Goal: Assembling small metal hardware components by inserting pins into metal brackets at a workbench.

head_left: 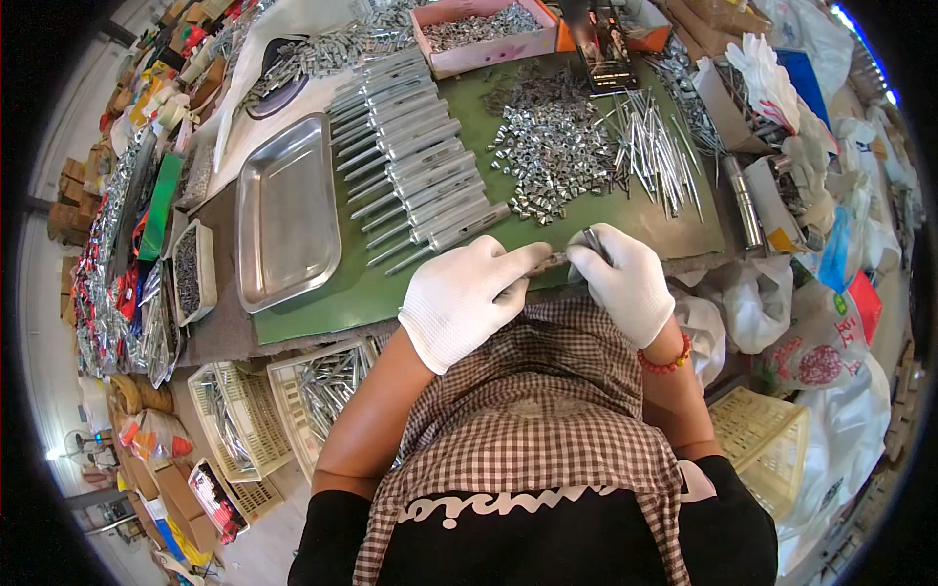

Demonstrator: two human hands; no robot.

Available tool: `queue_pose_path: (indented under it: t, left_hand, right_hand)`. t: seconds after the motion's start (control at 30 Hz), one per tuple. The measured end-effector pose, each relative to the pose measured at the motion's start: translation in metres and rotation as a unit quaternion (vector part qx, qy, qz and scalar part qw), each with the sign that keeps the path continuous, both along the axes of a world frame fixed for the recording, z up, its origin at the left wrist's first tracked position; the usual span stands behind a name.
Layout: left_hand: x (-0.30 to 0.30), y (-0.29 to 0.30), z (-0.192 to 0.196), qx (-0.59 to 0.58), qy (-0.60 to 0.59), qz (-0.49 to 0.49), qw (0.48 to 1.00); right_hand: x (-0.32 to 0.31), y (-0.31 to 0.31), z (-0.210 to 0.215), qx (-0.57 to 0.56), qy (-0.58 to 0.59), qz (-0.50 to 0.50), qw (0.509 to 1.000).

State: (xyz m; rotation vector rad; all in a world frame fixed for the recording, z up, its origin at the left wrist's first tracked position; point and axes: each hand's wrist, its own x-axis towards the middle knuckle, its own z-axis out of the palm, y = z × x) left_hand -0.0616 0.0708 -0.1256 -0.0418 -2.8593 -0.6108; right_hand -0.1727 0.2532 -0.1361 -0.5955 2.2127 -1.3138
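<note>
Both my hands wear white gloves and meet at the near edge of the green work mat [313, 317]. My left hand [464, 298] is closed, its thumb and forefinger pinching a small metal part [558, 259] whose kind is mostly hidden. My right hand [625, 283] is closed too, on a short grey metal piece [592, 237] that pokes up between the fingers. Just beyond my left hand lies a row of grey metal tubes [430, 161] with thin rods sticking out. Small shiny metal sleeves [552, 161] are heaped ahead of my hands, beside loose thin metal rods [655, 156].
A shallow steel tray [248, 215] sits at the left. Dark small parts [532, 93] and a pink box [484, 59] of metal pieces are at the back. Plastic baskets [244, 430] stand below the table's left; a cream crate [762, 439] is at lower right.
</note>
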Motion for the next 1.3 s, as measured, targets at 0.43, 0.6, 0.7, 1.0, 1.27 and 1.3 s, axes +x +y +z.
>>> queue_pose_path:
  t: [0.43,0.6,0.7,1.0,1.27,1.3]
  left_hand:
    - [-0.003,0.019,-0.004,-0.081,-0.064,0.041,0.994]
    - [-0.004,0.017,-0.005,-0.067,-0.071,0.045,0.994]
    - [-0.005,0.016,-0.006,-0.06,-0.062,0.042,0.995]
    - [-0.005,0.014,-0.008,-0.048,-0.069,0.041,0.996]
    - [-0.006,0.014,-0.005,-0.047,-0.094,0.045,0.993]
    - [-0.006,0.014,-0.004,-0.051,-0.093,0.043,0.993]
  right_hand:
    - [-0.033,-0.02,-0.012,0.052,0.375,0.009,0.926]
    - [-0.057,-0.03,-0.013,0.088,0.443,0.137,0.882]
    - [-0.057,-0.029,-0.013,0.07,0.45,0.129,0.881]
    - [-0.011,-0.006,-0.019,-0.047,0.322,0.123,0.937]
    - [-0.01,-0.004,-0.015,0.001,0.401,0.099,0.911]
    - [-0.016,-0.004,-0.014,0.001,0.394,0.067,0.917]
